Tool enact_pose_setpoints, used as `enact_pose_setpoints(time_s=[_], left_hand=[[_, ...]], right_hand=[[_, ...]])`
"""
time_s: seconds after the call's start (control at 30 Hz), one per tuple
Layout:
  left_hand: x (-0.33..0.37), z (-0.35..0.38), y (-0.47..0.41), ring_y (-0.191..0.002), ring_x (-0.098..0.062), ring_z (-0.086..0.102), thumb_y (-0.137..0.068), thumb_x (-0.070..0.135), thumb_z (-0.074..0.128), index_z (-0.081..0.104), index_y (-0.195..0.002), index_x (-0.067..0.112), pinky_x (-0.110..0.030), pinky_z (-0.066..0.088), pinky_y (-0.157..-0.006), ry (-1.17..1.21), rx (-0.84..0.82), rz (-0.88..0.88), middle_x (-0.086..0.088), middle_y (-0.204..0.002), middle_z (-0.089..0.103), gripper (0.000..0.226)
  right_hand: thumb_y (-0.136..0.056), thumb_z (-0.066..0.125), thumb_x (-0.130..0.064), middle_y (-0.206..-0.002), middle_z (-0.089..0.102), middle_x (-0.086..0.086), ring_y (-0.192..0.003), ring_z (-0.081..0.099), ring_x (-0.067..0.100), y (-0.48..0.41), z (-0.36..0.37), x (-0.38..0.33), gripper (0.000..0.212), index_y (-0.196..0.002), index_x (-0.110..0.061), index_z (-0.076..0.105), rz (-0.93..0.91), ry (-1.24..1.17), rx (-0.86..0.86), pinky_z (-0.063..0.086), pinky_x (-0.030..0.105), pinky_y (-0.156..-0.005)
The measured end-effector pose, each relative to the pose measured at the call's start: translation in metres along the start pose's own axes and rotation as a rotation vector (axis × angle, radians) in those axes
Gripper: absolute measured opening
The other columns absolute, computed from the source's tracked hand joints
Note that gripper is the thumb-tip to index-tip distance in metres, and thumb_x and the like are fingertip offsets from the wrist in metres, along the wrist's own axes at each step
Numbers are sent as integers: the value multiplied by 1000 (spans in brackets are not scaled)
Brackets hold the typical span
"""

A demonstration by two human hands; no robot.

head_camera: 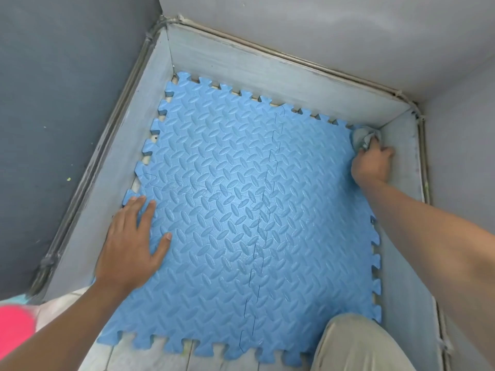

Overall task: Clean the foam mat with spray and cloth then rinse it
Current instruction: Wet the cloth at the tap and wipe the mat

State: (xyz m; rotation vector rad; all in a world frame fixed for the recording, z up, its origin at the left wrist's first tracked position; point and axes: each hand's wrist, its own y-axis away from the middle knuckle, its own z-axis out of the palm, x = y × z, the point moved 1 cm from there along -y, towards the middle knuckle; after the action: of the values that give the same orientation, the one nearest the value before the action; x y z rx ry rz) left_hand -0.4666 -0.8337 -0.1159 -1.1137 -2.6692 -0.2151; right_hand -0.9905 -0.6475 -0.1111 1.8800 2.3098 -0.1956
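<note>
Khaki-clad knee (359,344) rests on the near edge of the blue foam mat (241,210), embossed with leaf-like ovals, puzzle-toothed edges, lying on the floor between grey skirting walls (267,76). Left hand (131,245) lies flat, fingers spread, on it; right hand (375,164) clenches a crumpled grey cloth (363,136) at the far right corner.

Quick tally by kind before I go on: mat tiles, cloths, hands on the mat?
Blue foam mat tiles: at least 3, going by the visible seams
Grey cloth: 1, bunched in the right hand
Hands: 2, the left hand flat on the mat
Total: 6
</note>
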Motion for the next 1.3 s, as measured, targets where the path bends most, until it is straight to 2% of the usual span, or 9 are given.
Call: enact_pose_setpoints(time_s=[0.13,0.37,0.53,0.83,0.93,1.07,1.13,1.2,1.3], left_hand=[[-2,0,0,-145,-36,30,-92,52,40,42,-145,2,-48,29,-116,4,6,5,-19,-151,37,73],[-1,0,0,-145,-34,29,-92,50,43,42,-145,3,-47,28,-117,-3,10,7,-18,-152,36,71],[0,0,-1,-145,-33,30,-92,48,47,43,-145,4,-46,29,-117,8,26,5,-17,-152,37,69],[-1,2,-2,-144,-35,31,-93,47,46,43,-145,2,-46,29,-117,-6,33,25,-19,-152,37,69],[-4,2,0,-145,-35,30,-94,46,47,42,-146,2,-48,29,-116,-19,26,23,-19,-153,36,68],[-5,3,0,-145,-34,29,-94,47,46,43,-145,2,-48,30,-116,-14,26,24,-18,-153,36,68],[-4,4,1,-145,-34,30,-94,48,45,43,-145,2,-47,29,-117,-9,30,24,-19,-152,36,69],[-3,4,2,-145,-34,29,-94,49,43,43,-145,1,-47,29,-117,-8,27,18,-18,-152,36,69],[-3,3,0,-146,-34,29,-94,50,42,43,-145,2,-47,29,-117,-6,26,9,-18,-152,36,70]], right_hand=[[-104,44,-23,-152,34,25,-129,51,45,15,14,-53,50,-152,-12,41,73,-141,-14,42,46,-106],[-102,49,-25,-147,42,18,-132,50,39,111,59,-246,47,-148,-16,45,-519,-193,-97,54,48,-90],[-106,44,-24,-152,36,18,-131,50,37,131,69,-342,43,-147,-12,45,-624,-135,-234,53,48,-93],[-97,61,-34,-123,56,12,-100,60,33,237,46,-204,51,-147,-27,55,-1303,-241,-393,50,38,-70],[-98,57,-35,-118,58,15,-97,60,37,194,47,-199,50,-147,-24,54,-1192,-155,-252,55,46,-77],[-101,50,-32,-127,51,19,-110,57,41,109,45,-240,45,-145,-23,54,-649,-146,-144,51,47,-86],[-100,50,-29,-131,48,19,-114,56,42,107,44,-258,40,-138,-19,57,-525,-175,-163,51,46,-86],[-100,53,-29,-128,49,18,-112,56,39,135,45,-269,42,-141,-20,56,-691,-182,-230,53,45,-84],[-100,58,-34,-125,52,17,-107,58,33,177,48,-272,48,-147,-24,55,-1282,-123,-415,50,39,-79]])
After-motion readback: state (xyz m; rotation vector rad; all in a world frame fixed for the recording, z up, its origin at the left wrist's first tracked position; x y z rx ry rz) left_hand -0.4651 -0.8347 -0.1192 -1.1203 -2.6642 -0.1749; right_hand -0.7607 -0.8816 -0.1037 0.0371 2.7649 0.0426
